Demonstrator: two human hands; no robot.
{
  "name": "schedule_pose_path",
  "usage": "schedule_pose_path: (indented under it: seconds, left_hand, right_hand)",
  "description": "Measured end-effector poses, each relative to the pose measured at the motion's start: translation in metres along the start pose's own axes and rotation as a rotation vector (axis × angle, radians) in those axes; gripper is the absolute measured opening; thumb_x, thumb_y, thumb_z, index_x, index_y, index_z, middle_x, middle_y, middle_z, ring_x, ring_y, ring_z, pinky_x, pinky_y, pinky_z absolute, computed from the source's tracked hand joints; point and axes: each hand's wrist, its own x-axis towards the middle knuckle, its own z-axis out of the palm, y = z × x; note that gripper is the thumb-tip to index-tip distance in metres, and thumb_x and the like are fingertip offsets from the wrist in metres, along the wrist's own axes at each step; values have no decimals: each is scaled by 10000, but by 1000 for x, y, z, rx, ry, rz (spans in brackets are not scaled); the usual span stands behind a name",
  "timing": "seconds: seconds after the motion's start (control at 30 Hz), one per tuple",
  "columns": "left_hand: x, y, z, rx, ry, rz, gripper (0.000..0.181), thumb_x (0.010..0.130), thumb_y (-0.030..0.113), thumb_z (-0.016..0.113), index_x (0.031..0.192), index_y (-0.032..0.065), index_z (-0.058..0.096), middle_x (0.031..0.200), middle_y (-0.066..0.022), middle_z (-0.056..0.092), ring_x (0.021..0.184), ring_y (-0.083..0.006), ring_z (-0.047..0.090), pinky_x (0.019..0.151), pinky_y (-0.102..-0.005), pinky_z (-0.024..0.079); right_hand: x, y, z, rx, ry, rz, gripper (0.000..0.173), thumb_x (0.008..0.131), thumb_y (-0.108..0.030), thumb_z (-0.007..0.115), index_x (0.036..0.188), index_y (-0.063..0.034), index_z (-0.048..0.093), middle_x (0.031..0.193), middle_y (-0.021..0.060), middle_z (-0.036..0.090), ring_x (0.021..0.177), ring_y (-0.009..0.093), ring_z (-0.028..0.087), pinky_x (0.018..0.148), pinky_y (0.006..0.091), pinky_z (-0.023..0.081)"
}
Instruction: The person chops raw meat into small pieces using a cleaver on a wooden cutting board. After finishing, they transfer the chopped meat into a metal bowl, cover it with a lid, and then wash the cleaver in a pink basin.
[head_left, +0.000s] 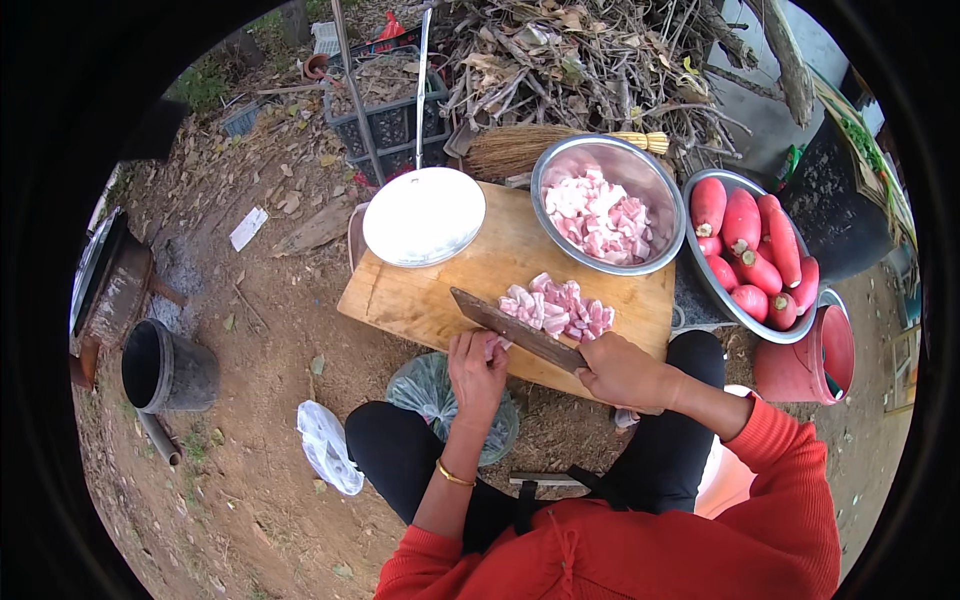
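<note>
My right hand (626, 373) grips the handle end of a dark-bladed cleaver (517, 330), whose blade slants across the wooden cutting board (420, 300). Beside the blade, on the near side, the fingers of my left hand (478, 371) are closed on a small piece of raw meat (496, 344), mostly hidden by them. Just beyond the blade lies a heap of cut pink-and-white meat chunks (556, 306). At the board's far right corner a steel bowl (660, 247) holds many more meat chunks (596, 217).
A shiny round metal lid or pan (424, 216) sits at the board's far left. Right of the board, a metal basin (697, 281) holds red radishes (760, 271), near a red bucket (780, 367). A filled plastic bag (427, 394) lies below; a black bucket (187, 375) stands left.
</note>
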Motion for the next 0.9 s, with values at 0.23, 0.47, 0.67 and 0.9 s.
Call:
schedule_pose_path:
  seconds: [0.23,0.47,0.67,0.9]
  left_hand:
    - [4,2,-2,-36,20,-17,213,703,-93,661,886,14,638,854,-143,630,799,-362,588,706,-450,494]
    - [4,0,2,-50,58,-15,215,694,-108,674,868,18,676,847,-128,680,786,-342,628,686,-420,516]
    - [4,3,5,-60,86,-16,234,687,-130,680,869,17,681,863,-123,693,806,-329,645,694,-407,530]
    - [0,-2,4,-76,36,5,192,730,-100,686,874,25,669,878,-128,679,836,-335,635,729,-431,522]
  right_hand:
    - [34,-21,-36,299,-361,271,277,894,-79,521,776,163,586,567,215,616,467,303,653,615,429,571]
    - [47,-11,-26,243,-328,195,302,867,-89,530,681,144,578,518,230,600,518,346,671,662,427,570]
    - [53,-14,-28,199,-350,195,332,905,-131,536,690,115,589,517,198,608,549,321,681,683,422,563]
    - [69,-12,-24,162,-344,158,328,904,-137,542,718,130,585,508,189,603,549,337,678,678,433,558]
